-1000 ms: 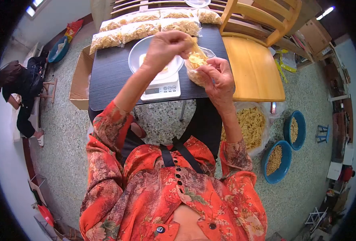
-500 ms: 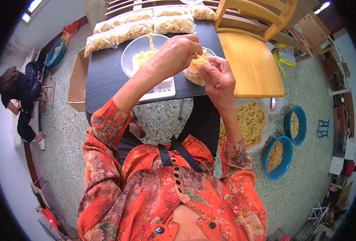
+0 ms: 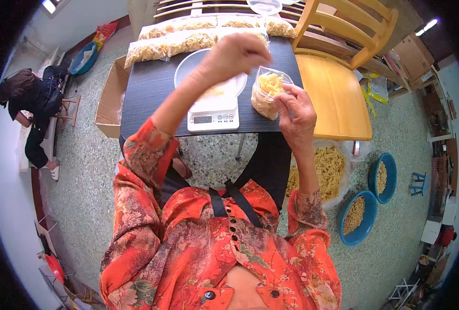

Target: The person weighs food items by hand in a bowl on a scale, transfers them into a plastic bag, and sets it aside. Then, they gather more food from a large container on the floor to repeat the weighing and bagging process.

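Observation:
My left hand [image 3: 239,58], smeared by motion, hangs over the bowl between the scale and the bag, and its finger grip does not show clearly. My right hand [image 3: 297,108] pinches the rim of a clear plastic bag [image 3: 264,105], which stands upright with its mouth open. Pale yellow dried pieces [image 3: 271,83] fill it to the top. Beside it, a white kitchen scale [image 3: 214,121] carries a pale translucent bowl [image 3: 184,75], partly hidden by my left hand and forearm. A few yellow pieces [image 3: 215,92] show in the bowl.
Filled clear bags [image 3: 190,42] line the back of the dark table [image 3: 149,98]. A wooden chair [image 3: 335,93] adjoins its right side. A large open bag of yellow pieces [image 3: 326,170] and two blue tubs [image 3: 361,227] stand on the floor. Another person [image 3: 43,103] sits far left.
My left hand has moved up and away from the bag's mouth. Fewer yellow pieces show in the bowl, and the bag's top looks fuller. My right hand stays at the bag.

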The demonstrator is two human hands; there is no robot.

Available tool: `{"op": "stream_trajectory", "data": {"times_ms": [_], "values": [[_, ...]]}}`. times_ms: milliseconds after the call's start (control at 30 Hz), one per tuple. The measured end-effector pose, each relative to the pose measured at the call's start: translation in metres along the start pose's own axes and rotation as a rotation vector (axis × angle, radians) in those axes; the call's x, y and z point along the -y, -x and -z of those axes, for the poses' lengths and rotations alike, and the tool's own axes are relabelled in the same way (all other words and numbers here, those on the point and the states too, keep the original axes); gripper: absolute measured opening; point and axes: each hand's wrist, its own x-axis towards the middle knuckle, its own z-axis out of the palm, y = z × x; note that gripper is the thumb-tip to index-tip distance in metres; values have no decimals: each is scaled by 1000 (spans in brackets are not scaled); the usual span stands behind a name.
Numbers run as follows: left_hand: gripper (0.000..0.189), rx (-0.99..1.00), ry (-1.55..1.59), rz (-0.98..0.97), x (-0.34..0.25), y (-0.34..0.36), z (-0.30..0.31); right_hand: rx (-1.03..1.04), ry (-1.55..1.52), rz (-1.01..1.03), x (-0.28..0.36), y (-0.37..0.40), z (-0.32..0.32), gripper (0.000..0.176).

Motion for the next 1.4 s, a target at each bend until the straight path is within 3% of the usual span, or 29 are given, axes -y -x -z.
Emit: {"op": "stream_trajectory", "data": {"times_ms": [133, 233, 333, 400, 633, 767, 833, 867, 967, 1000, 1067, 1100, 1233, 1400], "values": [[18, -222, -608, 139, 57, -10, 64, 13, -58, -46, 3, 2, 2, 13], [29, -259, -710, 162, 91, -11, 77, 9, -78, -47, 3, 1, 2, 13], [35, -208, -841, 330, 97, -13, 76, 9, -88, -43, 5, 1, 1, 13], [44, 200, -784, 575, 96, -18, 79, 13, -97, -59, 4, 0, 0, 13], [23, -171, -563, 451, 110, 2, 66, 30, -89, -78, 5, 0, 2, 13], [19, -225, -603, 395, 94, 12, 62, 22, -70, -43, 4, -1, 0, 12], [19, -317, -705, 83, 85, 20, 60, 22, -76, -50, 5, -3, 0, 12], [19, -309, -703, 92, 80, 25, 60, 20, -80, -57, 7, -2, 0, 12], [20, 106, -684, 428, 46, 33, 64, 19, -95, -62, 5, -1, -1, 12], [20, 106, -685, 434, 45, 40, 62, 22, -100, -63, 5, -1, -2, 12], [31, 144, -896, 241, 47, 54, 56, 14, -91, -39, 5, -1, -3, 12], [43, 161, -807, 289, 59, 52, 55, 15, -92, -40, 5, 0, -3, 12], [48, 298, -817, 270, 71, 52, 43, 19, -101, -51, 8, -1, -3, 12], [42, 265, -800, 227, 77, 50, 30, 28, -117, -75, 6, 0, -3, 12]]}}
